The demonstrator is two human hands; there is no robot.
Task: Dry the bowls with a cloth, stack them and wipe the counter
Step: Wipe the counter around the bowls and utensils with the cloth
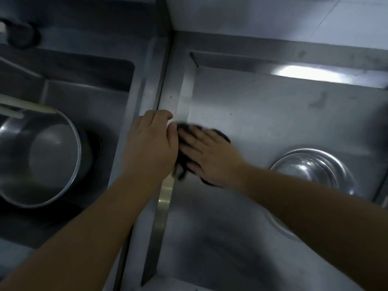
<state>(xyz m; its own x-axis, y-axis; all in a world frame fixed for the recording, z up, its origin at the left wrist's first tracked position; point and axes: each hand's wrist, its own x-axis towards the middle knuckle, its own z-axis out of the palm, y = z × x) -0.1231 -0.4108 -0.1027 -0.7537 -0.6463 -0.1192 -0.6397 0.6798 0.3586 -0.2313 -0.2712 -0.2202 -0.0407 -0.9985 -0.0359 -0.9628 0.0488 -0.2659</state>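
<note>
While right hand (pixel 210 153) presses flat on dark cloth (pixel 184 164) at counter's (pixel 273 118) left edge, bare steel lies beyond. Left hand (pixel 151 143), loosely curled, holds nothing visible. Stacked bowls (pixel 312 166) near right edge.

I count two hands — my left hand (pixel 150 143); my right hand (pixel 206 154); one dark cloth (pixel 184 143); one stack of bowls (pixel 312 171) — number unclear; one pot (pixel 39 160).

Your steel tabletop (pixel 262 114) carries a dark cloth (pixel 184 162) near its left edge and stacked steel bowls (pixel 310 166) toward the right.
</note>
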